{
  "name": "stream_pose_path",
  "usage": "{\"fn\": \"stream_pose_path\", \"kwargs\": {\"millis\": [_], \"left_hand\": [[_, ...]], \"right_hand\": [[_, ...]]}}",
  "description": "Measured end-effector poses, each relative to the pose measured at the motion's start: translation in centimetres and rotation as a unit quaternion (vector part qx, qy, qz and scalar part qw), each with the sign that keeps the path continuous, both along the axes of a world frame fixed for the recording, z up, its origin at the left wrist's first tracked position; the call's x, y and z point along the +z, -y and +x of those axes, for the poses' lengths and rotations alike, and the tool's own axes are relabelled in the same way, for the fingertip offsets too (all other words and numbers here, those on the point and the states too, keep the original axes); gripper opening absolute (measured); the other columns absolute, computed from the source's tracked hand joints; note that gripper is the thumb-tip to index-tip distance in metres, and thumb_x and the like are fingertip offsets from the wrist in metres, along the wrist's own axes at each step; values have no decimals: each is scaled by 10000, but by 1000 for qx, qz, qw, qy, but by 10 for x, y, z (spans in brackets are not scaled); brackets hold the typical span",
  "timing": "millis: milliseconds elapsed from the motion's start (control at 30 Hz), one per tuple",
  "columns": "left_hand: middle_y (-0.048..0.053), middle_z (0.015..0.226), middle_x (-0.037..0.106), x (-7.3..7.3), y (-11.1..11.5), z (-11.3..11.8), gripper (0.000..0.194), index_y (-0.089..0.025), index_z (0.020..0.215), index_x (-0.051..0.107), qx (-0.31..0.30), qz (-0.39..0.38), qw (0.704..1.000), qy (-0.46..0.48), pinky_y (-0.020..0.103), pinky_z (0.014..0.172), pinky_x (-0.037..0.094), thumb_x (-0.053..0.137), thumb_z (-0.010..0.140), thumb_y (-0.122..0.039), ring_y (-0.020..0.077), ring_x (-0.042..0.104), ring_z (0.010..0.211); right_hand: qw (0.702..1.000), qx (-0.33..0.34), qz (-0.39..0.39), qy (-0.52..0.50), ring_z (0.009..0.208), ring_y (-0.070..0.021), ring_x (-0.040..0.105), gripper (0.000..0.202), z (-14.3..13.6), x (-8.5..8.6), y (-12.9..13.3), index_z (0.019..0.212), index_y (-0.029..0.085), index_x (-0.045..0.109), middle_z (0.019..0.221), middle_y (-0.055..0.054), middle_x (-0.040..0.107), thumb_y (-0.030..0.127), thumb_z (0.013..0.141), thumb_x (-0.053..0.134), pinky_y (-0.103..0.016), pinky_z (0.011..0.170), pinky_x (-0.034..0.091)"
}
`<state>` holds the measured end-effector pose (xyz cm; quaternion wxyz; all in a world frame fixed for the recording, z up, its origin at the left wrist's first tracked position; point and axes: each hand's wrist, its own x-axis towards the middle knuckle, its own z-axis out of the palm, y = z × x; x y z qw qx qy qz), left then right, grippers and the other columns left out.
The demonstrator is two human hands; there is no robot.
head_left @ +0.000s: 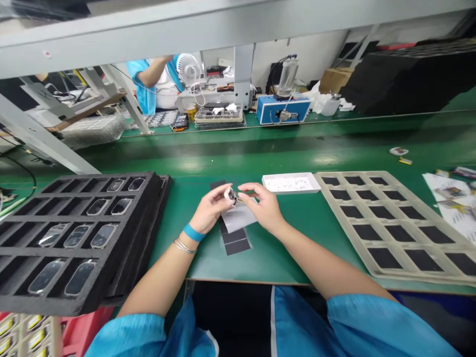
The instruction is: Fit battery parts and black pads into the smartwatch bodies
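Over the middle of the green bench, my left hand [210, 210] pinches a small electronic case [231, 195] between thumb and fingers. The case has a whitish rim and dark parts inside, and it is tilted. On its right side, my right hand [265, 206] has its thumb and index finger brought together at the edge; whatever lies between those fingertips is too small to tell. Beneath both hands are a white paper sheet [238, 220] and a black strip [238, 247] with pale lines across it.
Left stands a black foam tray [87, 265] holding several watch-shaped glass pieces. A white shallow box [292, 183] with tiny dark bits lies beyond my right hand. At right is a cream tray [357, 243] with dark pockets. Across the bench are a blue machine [282, 110] and another person [156, 82].
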<state>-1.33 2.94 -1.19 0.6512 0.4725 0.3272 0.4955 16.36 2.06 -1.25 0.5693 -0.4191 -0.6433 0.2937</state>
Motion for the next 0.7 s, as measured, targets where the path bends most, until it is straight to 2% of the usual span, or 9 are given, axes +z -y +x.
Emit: {"fn": "stream_pose_path", "kwargs": {"millis": [100, 300, 567, 700], "left_hand": [[24, 1011, 722, 0, -2, -3, 561, -225, 1077, 670, -6, 9, 1000, 23, 246, 795, 575, 927, 580, -262, 141, 692, 900], [32, 1016, 717, -3, -5, -5, 589, -221, 1042, 598, 18, 130, 991, -27, 257, 822, 577, 942, 567, -273, 154, 702, 925], [19, 979, 716, -1, -3, -2, 630, -233, 1017, 583, 51, 190, 980, -29, 237, 790, 574, 964, 518, -285, 154, 707, 928], [11, 966, 708, -1, -3, -1, 621, -228, 997, 584, 62, 200, 977, -35, 228, 780, 574, 966, 511, -289, 146, 705, 916]], "right_hand": [[994, -3, 88, 61, 952, -198, 688, 73, -1, 1, 3, 874, 232, 711, 961, -49, 745, 287, 868, 664, -368, 872, 572], [979, -14, 169, 110, 939, -191, 702, 63, -7, 0, 9, 884, 229, 726, 988, -53, 756, 247, 888, 665, -370, 892, 565], [964, -30, 229, 131, 907, -189, 727, 115, -7, 1, 11, 885, 224, 749, 1042, -61, 771, 235, 907, 636, -377, 855, 576], [970, -21, 209, 125, 925, -195, 732, 129, -7, 1, 11, 852, 236, 754, 1059, -50, 772, 221, 892, 633, -387, 866, 578]]}}
